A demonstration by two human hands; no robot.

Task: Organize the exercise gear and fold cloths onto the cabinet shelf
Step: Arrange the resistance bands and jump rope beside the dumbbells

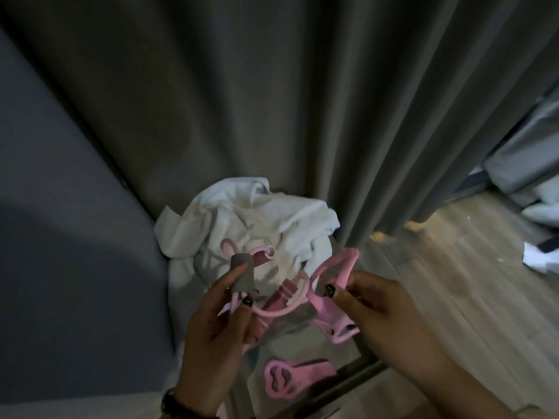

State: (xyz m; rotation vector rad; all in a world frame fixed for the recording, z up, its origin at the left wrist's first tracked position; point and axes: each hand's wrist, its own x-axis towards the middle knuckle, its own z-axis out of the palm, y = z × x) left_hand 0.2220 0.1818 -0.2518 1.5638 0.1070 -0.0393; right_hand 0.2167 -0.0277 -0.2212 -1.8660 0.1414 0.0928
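Over on the left, the left hand (pixel 211 325) has its fingers curled round a grey foam handle (pixel 242 272), which stands nearly upright, top end pointing up and a bit away. Pink cords (pixel 281 311) loop from it across to the right hand (pixel 378 309), whose fingers pinch a pink strap (pixel 335 267) running up and to the right. All of it hangs just above the crumpled white cloth (pixel 242 219). Honestly the cords look tangled, so I'd guess pulling the hands apart could knot them tighter or snag the cloth. Another pink piece (pixel 290 378) lies below, near an edge, and could get knocked off.
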